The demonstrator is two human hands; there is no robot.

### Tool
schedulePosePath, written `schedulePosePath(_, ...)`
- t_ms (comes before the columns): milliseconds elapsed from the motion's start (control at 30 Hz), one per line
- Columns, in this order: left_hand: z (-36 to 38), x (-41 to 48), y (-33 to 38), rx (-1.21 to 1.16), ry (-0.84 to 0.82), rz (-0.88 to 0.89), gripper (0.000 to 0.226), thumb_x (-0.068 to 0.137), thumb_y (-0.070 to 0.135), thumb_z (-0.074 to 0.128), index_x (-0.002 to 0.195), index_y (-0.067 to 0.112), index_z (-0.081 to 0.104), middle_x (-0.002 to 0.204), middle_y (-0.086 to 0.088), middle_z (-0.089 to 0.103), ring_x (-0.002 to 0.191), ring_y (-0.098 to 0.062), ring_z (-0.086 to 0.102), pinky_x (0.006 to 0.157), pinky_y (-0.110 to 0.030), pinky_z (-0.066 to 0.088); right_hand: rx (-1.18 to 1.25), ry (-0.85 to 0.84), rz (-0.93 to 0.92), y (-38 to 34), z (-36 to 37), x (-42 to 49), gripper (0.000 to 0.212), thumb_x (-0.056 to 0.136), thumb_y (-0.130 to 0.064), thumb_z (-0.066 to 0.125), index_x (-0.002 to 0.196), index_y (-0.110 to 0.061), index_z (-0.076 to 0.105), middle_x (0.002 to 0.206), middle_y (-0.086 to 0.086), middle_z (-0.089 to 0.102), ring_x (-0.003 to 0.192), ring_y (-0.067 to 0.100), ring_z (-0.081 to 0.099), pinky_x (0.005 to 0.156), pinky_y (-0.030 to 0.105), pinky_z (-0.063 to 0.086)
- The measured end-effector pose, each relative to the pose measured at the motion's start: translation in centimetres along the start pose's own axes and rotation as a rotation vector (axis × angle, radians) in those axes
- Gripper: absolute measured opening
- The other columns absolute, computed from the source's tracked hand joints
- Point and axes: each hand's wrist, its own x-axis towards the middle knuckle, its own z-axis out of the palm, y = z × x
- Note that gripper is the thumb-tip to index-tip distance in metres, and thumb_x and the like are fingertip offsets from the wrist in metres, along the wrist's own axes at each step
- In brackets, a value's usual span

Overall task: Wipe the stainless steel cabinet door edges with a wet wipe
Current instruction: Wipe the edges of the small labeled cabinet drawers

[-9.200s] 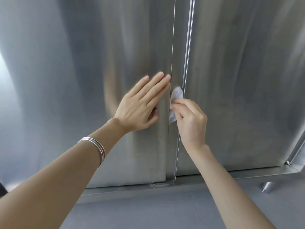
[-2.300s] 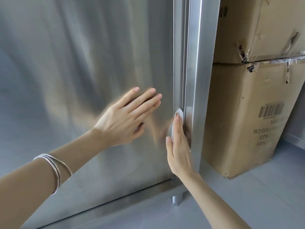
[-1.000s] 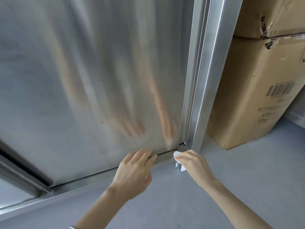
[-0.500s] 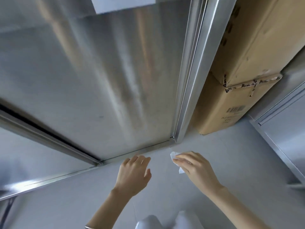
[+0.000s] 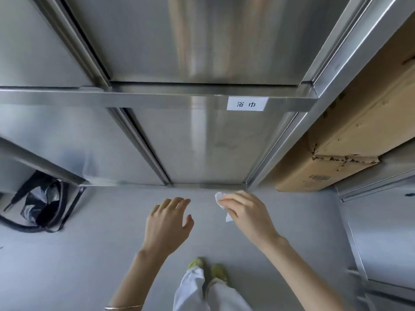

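I look steeply down the front of a stainless steel cabinet. Its lower right door [image 5: 202,149] reaches down to a bottom rail near the floor. A white wet wipe [image 5: 221,202] is pinched in my right hand [image 5: 247,213], which hovers in the air in front of the door's bottom right corner, apart from the metal. My left hand [image 5: 167,223] is held out empty with fingers spread, also clear of the door. A white label [image 5: 247,104] is stuck on the horizontal rail above the door.
Stacked cardboard boxes [image 5: 350,140] stand right of the cabinet frame [image 5: 292,131]. A black bag with straps [image 5: 42,207] lies on the grey floor at the left. Another steel unit [image 5: 381,232] is at the right. My white trousers and shoes [image 5: 204,286] show below.
My head has risen and tipped down, so the upper door, the label and my feet come into view. Both hands have drawn back from the door's bottom edge.
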Motion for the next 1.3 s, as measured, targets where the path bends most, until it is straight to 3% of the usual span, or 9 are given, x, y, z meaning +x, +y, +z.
schedulePosePath(133, -0.6, -3.2, -0.9, -0.021, 0.023, -0.128, 0.036, 0.082, 0.023, 0.070, 0.116, 0.013, 0.069, 0.113, 0.000, 0.070, 0.099, -0.025, 0.066, 0.083, -0.037, 0.050, 0.048, -0.075, -0.126, -2.5, -0.2, 1.4, 0.010, 0.076, -0.005, 0.067, 0.082, -0.008, 0.074, 0.084, 0.000, 0.071, 0.072, 0.024, 0.065, 0.054, 0.032, 0.054)
schedulePosePath(433, -1.8, -12.6, -4.0, 0.018, 0.169, -0.435, 0.036, 0.068, 0.019, 0.080, 0.102, 0.013, 0.074, 0.098, -0.001, 0.073, 0.093, -0.025, 0.068, 0.084, -0.039, 0.052, 0.119, -0.310, -0.430, -8.1, 2.6, 3.0, 0.017, 0.081, -0.004, 0.070, 0.095, -0.014, 0.072, 0.091, -0.005, 0.070, 0.080, 0.023, 0.064, 0.052, 0.036, 0.054)
schedulePosePath(633, -3.4, -20.0, -6.6, 0.051, 0.230, -0.674, 0.037, 0.068, 0.017, 0.079, 0.104, 0.011, 0.073, 0.100, -0.004, 0.072, 0.097, -0.029, 0.067, 0.087, -0.042, 0.051, 0.204, -0.443, -0.695, -14.5, 5.6, 3.8, 0.013, 0.091, -0.016, 0.059, 0.099, -0.017, 0.069, 0.093, -0.007, 0.069, 0.082, 0.024, 0.062, 0.050, 0.042, 0.053)
schedulePosePath(900, -5.8, -31.7, -10.3, 0.088, 0.336, -0.941, 0.035, 0.068, 0.015, 0.079, 0.102, 0.010, 0.073, 0.101, -0.006, 0.072, 0.098, -0.030, 0.068, 0.087, -0.042, 0.052, 0.259, -0.543, -0.958, -27.2, 10.1, 1.9, 0.022, 0.084, -0.010, 0.070, 0.102, -0.022, 0.069, 0.093, -0.010, 0.068, 0.075, 0.018, 0.063, 0.045, 0.035, 0.052)
schedulePosePath(1100, -8.6, -43.2, -15.1, 0.190, 0.432, -1.081, 0.037, 0.062, 0.013, 0.082, 0.098, 0.010, 0.074, 0.096, -0.006, 0.073, 0.095, -0.030, 0.068, 0.085, -0.043, 0.053, 0.324, -0.488, -1.166, -39.9, 12.9, -1.8, 0.031, 0.072, -0.001, 0.079, 0.095, -0.021, 0.072, 0.091, -0.008, 0.070, 0.076, 0.019, 0.065, 0.036, 0.033, 0.049)
schedulePosePath(1300, -11.5, -54.3, -20.0, 0.342, 0.536, -1.112, 0.034, 0.065, 0.021, 0.061, 0.094, 0.012, 0.075, 0.094, -0.003, 0.072, 0.093, -0.027, 0.069, 0.082, -0.038, 0.054, 0.404, -0.468, -1.287, -52.1, 15.6, -6.2, 0.035, 0.068, 0.001, 0.080, 0.095, -0.021, 0.072, 0.095, -0.008, 0.070, 0.083, 0.017, 0.066, 0.037, 0.031, 0.050)
